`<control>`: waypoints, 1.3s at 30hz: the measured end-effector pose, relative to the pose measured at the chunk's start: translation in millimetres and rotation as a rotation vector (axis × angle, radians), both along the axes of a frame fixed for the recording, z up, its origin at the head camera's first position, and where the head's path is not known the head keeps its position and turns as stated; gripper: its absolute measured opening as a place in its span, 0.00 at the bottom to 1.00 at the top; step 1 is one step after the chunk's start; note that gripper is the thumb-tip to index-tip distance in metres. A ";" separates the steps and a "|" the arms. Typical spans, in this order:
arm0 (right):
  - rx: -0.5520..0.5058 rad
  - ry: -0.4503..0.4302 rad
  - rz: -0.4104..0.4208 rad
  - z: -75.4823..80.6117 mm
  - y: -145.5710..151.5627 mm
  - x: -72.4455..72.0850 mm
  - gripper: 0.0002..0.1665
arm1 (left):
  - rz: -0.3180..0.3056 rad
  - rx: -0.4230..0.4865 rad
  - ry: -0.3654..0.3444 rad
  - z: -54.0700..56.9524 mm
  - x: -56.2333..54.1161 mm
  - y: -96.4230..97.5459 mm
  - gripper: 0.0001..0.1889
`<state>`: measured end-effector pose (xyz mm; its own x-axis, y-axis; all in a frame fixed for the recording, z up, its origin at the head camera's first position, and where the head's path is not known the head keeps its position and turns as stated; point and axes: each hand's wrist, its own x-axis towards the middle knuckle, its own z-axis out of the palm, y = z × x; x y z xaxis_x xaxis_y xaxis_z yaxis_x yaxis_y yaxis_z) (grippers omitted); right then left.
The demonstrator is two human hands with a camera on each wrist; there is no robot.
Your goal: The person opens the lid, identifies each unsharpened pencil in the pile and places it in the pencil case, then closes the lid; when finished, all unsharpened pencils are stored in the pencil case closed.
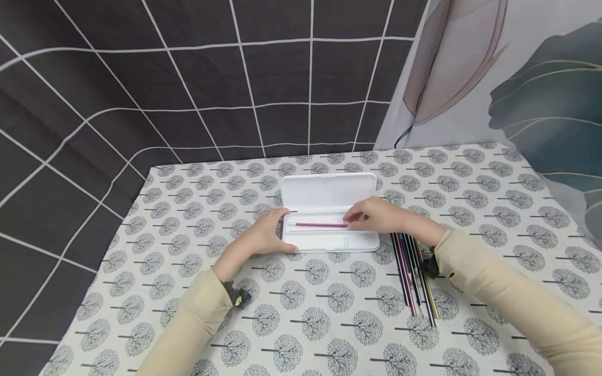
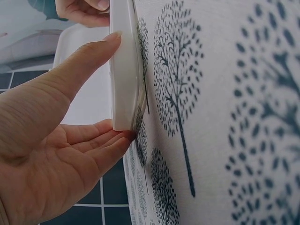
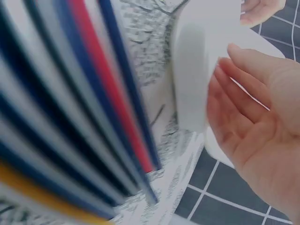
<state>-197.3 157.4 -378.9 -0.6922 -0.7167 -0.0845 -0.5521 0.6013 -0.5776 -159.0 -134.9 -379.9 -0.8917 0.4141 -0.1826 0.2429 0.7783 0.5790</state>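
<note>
Head view shows the right hand (image 1: 376, 215) over the far compartment of a white case (image 1: 315, 242), fingertips at the right end of a pink pencil (image 1: 321, 225); whether they pinch it, I cannot tell. The pencil lies lengthwise there, just beyond the divider. The left hand (image 1: 265, 233) grips the case's left end, thumb on the near wall. The lid (image 1: 329, 192) stands open on the far side. More pencils (image 1: 408, 271) lie bunched to the right on the tree-patterned counter (image 1: 301, 324).
</note>
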 end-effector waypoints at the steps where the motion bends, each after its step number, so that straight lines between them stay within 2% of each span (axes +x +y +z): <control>1: -0.013 0.018 -0.017 -0.2 2.5 1.1 0.14 | 0.001 0.000 0.000 -0.2 -0.2 0.1 0.48; 5: -0.092 0.033 -0.127 1.1 16.6 10.6 0.15 | -0.001 -0.002 -0.002 -1.2 -0.8 0.1 0.48; 10: -0.140 -0.071 -0.303 7.5 39.0 24.3 0.19 | -0.001 0.000 0.001 -2.1 -1.0 -0.1 0.48; 15: -0.070 -0.199 -0.497 12.7 58.8 36.3 0.26 | -0.002 0.002 -0.003 -2.7 -1.5 0.5 0.47; 19: -0.005 -0.307 -0.586 13.6 68.2 46.3 0.30 | -0.006 0.007 -0.002 -2.8 -1.6 0.9 0.47; 23: -0.031 -0.403 -0.630 11.1 70.8 49.9 0.30 | -0.009 0.004 0.008 -3.4 -1.6 0.4 0.47; 26: -0.040 -0.428 -0.645 9.2 68.3 50.3 0.29 | -0.014 -0.003 0.016 -2.8 -0.7 0.0 0.47; 34: 0.041 -0.354 -0.618 5.2 53.6 48.8 0.20 | -0.009 -0.013 0.024 -0.6 1.4 -0.2 0.48; 39: 0.086 -0.280 -0.553 2.5 46.6 47.7 0.13 | -0.013 -0.003 0.022 -0.5 2.3 -0.5 0.47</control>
<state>-149.6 204.0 -376.4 -0.9021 -0.2417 -0.3575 0.0190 0.8054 -0.5924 -156.7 -135.4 -380.4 -0.8900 0.4255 -0.1641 0.2662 0.7768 0.5706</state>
